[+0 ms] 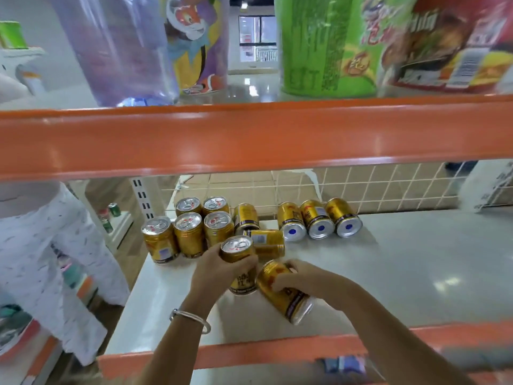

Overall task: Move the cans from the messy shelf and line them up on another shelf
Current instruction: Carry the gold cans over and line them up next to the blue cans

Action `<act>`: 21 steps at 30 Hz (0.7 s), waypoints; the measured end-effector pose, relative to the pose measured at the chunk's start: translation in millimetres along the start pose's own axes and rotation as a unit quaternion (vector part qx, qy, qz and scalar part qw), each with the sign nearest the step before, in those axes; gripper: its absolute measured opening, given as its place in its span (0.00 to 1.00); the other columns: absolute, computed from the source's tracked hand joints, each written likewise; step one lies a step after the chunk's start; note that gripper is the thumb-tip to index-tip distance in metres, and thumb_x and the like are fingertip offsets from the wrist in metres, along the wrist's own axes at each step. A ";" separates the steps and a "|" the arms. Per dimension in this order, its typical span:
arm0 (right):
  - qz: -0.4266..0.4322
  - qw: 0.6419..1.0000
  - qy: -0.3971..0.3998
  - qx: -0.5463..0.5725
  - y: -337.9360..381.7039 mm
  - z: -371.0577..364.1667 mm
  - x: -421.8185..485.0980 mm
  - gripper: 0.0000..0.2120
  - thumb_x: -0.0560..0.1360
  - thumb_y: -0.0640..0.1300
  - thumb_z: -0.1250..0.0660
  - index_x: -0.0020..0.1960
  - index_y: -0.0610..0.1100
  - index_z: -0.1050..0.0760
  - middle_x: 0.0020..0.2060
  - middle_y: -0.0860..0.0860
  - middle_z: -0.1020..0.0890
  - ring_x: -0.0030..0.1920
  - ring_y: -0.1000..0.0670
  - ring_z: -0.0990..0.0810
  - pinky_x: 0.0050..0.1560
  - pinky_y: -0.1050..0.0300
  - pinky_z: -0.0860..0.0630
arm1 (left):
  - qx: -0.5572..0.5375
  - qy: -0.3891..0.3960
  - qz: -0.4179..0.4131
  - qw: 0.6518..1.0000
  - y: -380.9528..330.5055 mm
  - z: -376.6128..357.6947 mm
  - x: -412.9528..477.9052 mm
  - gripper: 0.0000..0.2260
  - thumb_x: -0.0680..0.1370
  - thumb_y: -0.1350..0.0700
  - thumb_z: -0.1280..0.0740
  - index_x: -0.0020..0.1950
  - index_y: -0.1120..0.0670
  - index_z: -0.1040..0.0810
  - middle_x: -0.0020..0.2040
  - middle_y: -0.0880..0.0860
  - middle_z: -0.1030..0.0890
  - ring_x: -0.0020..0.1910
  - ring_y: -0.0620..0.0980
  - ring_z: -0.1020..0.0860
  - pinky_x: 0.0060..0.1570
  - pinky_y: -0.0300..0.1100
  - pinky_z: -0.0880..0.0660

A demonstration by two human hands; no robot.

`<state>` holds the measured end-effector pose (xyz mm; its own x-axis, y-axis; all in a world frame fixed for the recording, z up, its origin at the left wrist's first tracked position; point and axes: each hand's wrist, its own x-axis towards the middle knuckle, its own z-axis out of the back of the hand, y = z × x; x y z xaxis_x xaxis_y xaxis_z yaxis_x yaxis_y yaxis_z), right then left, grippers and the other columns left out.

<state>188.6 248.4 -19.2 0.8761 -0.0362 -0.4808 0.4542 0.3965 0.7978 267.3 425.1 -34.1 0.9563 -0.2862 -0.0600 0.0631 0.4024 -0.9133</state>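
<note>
- Glossy white shelf (402,273), orange-edged; its front rim blurs at the bottom.
- Right hand (299,276) grasps a tipped gold can (288,301); left hand (216,266) clasps an upright gold can (236,250), label partly hidden.
- Behind, five standing cans (190,237), then lying cans (316,220) against wire mesh (388,184).

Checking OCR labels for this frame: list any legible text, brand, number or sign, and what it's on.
No text reads cleanly enough to quote.
Upright can in left hand: dark block letters, partly covered by fingers, blurred.
Tilted can in right hand: label print blurred.
Green tub: pale print, red characters, blurred.
Red packet: white lettering, barcode, blurred.
Lying cans: print too small.
</note>
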 end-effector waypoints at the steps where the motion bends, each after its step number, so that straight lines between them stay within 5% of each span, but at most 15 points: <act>1: 0.000 0.999 -0.011 0.049 -10.6 10.2 -11.5 0.18 0.69 0.49 0.30 0.55 0.46 0.28 0.43 0.48 0.22 0.42 0.51 0.22 0.46 0.58 0.24 | -0.005 0.017 -0.001 1.000 -8.0 -11.2 -1.2 0.24 0.59 0.40 0.24 0.52 0.48 0.20 0.45 0.45 0.17 0.47 0.43 0.20 0.49 0.42 0.22; 4: -0.028 0.967 -0.075 0.241 -50.4 41.0 -43.4 0.29 0.58 0.54 0.28 0.56 0.42 0.25 0.44 0.43 0.20 0.40 0.46 0.20 0.40 0.56 0.24 | -0.042 0.070 -0.003 0.997 -35.9 -53.6 -9.1 0.07 0.70 0.50 0.26 0.44 0.51 0.19 0.37 0.45 0.18 0.40 0.43 0.20 0.38 0.34 0.26; 8: -0.009 0.908 -0.159 0.388 -98.0 77.6 -95.9 0.12 0.72 0.50 0.32 0.48 0.42 0.23 0.34 0.45 0.18 0.32 0.46 0.21 0.35 0.56 0.24 | -0.064 0.154 -0.028 0.986 -75.2 -125.5 -32.0 0.06 0.72 0.52 0.28 0.36 0.50 0.19 0.30 0.42 0.18 0.35 0.39 0.20 0.38 0.34 0.26; 10: -0.010 0.885 -0.194 0.423 -122.2 97.6 -125.0 0.12 0.71 0.51 0.33 0.46 0.42 0.21 0.31 0.45 0.19 0.27 0.48 0.21 0.30 0.58 0.24 | -0.068 0.206 -0.027 0.976 -91.7 -164.9 -46.5 0.05 0.72 0.51 0.29 0.37 0.49 0.19 0.34 0.43 0.17 0.37 0.39 0.19 0.43 0.37 0.25; 14: -0.001 0.868 -0.242 0.434 -172.3 137.9 -185.1 0.20 0.63 0.56 0.27 0.46 0.41 0.16 0.41 0.41 0.17 0.38 0.42 0.19 0.42 0.51 0.23 | -0.047 0.296 -0.019 0.954 -122.5 -242.5 -79.0 0.10 0.72 0.44 0.30 0.42 0.49 0.18 0.44 0.49 0.15 0.45 0.45 0.19 0.48 0.41 0.25; 18: -0.005 0.848 -0.314 0.427 -215.9 177.7 -248.4 0.10 0.75 0.44 0.35 0.40 0.41 0.18 0.32 0.44 0.16 0.29 0.48 0.17 0.28 0.58 0.21 | -0.045 0.355 -0.040 0.933 -156.5 -315.7 -115.1 0.18 0.67 0.41 0.29 0.45 0.54 0.17 0.46 0.55 0.15 0.47 0.53 0.17 0.50 0.45 0.24; 21: -0.013 0.854 -0.375 0.359 -252.2 202.6 -279.8 0.16 0.70 0.50 0.28 0.53 0.42 0.22 0.40 0.44 0.16 0.39 0.46 0.16 0.45 0.47 0.18 | -0.054 0.360 -0.055 0.930 -173.4 -365.9 -138.9 0.22 0.59 0.38 0.28 0.42 0.54 0.19 0.42 0.53 0.16 0.42 0.51 0.18 0.48 0.45 0.23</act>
<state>-138.3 -27.3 -12.1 0.5985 -0.7214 -0.3485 0.2217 -0.2690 0.9373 19.1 76.8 -14.8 0.5049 -0.8436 -0.1829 0.0831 0.2584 -0.9625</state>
